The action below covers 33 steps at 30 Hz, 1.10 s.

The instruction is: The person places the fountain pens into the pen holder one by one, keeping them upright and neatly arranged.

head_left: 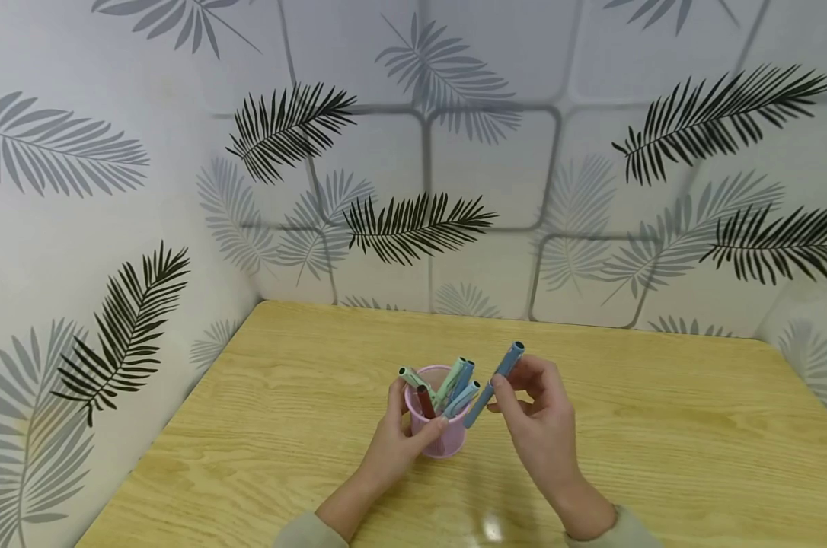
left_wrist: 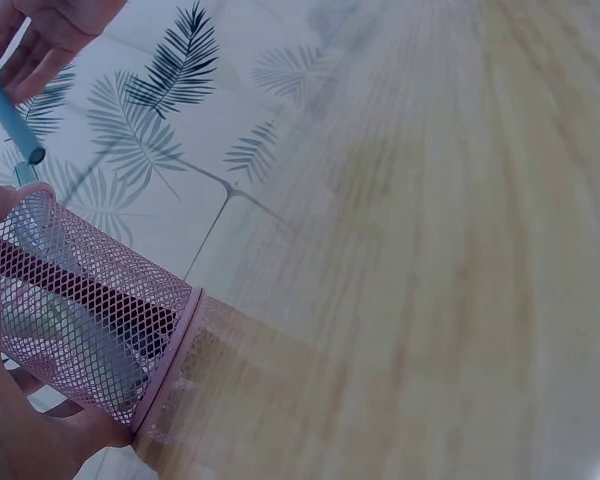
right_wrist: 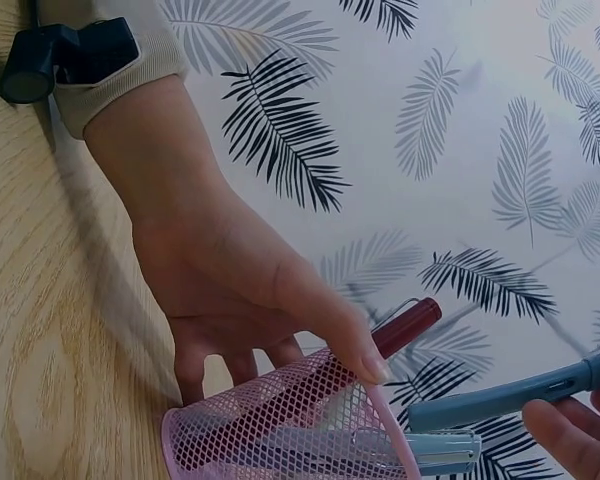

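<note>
My left hand [head_left: 393, 445] grips a pink mesh pen cup [head_left: 444, 443], thumb at the rim and fingers around its far side. Inside lean several capped pens: a dark red pen [head_left: 425, 401], light green ones, a blue one and a light blue pen [head_left: 463, 399]. To the right of the cup, my right hand [head_left: 542, 430] pinches a blue pen [head_left: 480, 405] between thumb and fingers. That pen is tilted, its lower end close to the rim. In the right wrist view the held pen [right_wrist: 490, 402] lies just outside the cup's mouth [right_wrist: 392, 425].
A wooden table [head_left: 674, 441] lies beneath the hands. Behind it and to the left stand walls [head_left: 482, 266] with a leaf pattern. A small black camera [right_wrist: 75, 62] is worn at the left wrist, over a light sleeve [right_wrist: 160, 45].
</note>
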{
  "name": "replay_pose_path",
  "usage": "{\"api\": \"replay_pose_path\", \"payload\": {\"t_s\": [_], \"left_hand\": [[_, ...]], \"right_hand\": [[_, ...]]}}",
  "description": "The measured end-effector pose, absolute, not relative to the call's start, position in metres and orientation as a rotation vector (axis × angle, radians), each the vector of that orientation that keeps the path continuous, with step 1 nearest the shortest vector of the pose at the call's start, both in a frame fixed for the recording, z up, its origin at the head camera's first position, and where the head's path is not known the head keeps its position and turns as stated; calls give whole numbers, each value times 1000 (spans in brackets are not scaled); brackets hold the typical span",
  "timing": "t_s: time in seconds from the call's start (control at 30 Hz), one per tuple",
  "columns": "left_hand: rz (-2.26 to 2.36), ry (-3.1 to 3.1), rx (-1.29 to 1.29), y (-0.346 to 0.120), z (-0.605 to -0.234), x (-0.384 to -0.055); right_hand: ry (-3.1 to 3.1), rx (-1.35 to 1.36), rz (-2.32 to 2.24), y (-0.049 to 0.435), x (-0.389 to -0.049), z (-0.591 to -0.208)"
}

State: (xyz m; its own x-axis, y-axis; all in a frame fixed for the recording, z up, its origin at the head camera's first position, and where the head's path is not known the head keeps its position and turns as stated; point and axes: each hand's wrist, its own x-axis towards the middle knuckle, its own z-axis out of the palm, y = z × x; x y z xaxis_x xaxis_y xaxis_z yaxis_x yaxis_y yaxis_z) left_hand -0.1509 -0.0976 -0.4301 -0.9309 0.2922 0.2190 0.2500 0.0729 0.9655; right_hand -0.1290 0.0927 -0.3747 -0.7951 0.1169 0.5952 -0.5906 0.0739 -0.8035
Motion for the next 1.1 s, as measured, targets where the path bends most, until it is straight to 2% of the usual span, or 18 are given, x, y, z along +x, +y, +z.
{"api": "replay_pose_path", "payload": {"t_s": [0.3,1.1], "left_hand": [[2017,2298,536,-98,-429,-151],[1960,2348,504,-100,-428,-151]], "right_hand": [[-1783,598,1711,84,-135,-380],[-2277,536,1258,72,-137,-398]]}}
